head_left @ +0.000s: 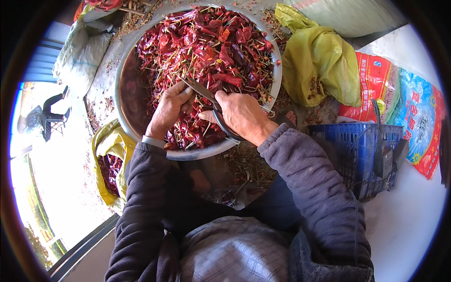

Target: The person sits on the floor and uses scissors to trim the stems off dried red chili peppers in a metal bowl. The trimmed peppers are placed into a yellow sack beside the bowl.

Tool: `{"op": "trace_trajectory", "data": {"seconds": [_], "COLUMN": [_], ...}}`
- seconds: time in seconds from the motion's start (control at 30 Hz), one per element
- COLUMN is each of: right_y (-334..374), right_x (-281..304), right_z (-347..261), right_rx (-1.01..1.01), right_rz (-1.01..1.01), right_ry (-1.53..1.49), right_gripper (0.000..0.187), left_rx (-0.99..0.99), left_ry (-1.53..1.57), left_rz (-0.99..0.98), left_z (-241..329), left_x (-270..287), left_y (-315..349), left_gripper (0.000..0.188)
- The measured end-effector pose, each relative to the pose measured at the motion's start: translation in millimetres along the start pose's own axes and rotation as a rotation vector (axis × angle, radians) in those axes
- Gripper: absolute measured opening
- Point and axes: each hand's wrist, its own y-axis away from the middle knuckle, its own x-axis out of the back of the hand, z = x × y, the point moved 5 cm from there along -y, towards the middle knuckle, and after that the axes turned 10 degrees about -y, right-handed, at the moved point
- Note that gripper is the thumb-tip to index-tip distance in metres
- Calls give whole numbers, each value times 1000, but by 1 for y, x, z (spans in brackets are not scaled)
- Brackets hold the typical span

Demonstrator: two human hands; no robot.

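Fingers [181, 96] of left hand [170, 109] curled down, pinching into dried red chillies [211, 51] near the front of a wide metal basin [123, 101]. Right hand [242, 115] wrapped around dark handles of scissors [206, 96], just beside the left. Scissors' long axis runs diagonally, blades pointing up-left over the chillies. Blue crate [357, 150] at right; yellow bag [319, 61] beyond it.

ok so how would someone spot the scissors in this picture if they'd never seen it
Find the big round metal basin heaped with dried red chillies at the top centre. At its near rim two hands meet; the right hand grips the scissors. They are the only dark metal tool there, their grey blades pointing up-left beside the left hand.
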Motion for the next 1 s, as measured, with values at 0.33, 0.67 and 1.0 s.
{"op": "trace_trajectory", "data": {"seconds": [0.33, 0.67, 1.0], "right_y": [-2, 3, 2], "right_x": [5, 5, 2], "right_z": [20, 9, 3], "right_rx": [-250, 12, 16], "right_rz": [104, 74, 52], "right_ry": [-656, -114, -70], "right_gripper": [61, 82, 74], "left_rx": [-101, -139, -93], "left_ry": [42, 80, 31], "left_rz": [47, 14, 4], "left_z": [-2, -6, -4], "left_x": [4, 7, 9], "left_y": [-2, -4, 3], "left_gripper": [19, 14, 16]}}
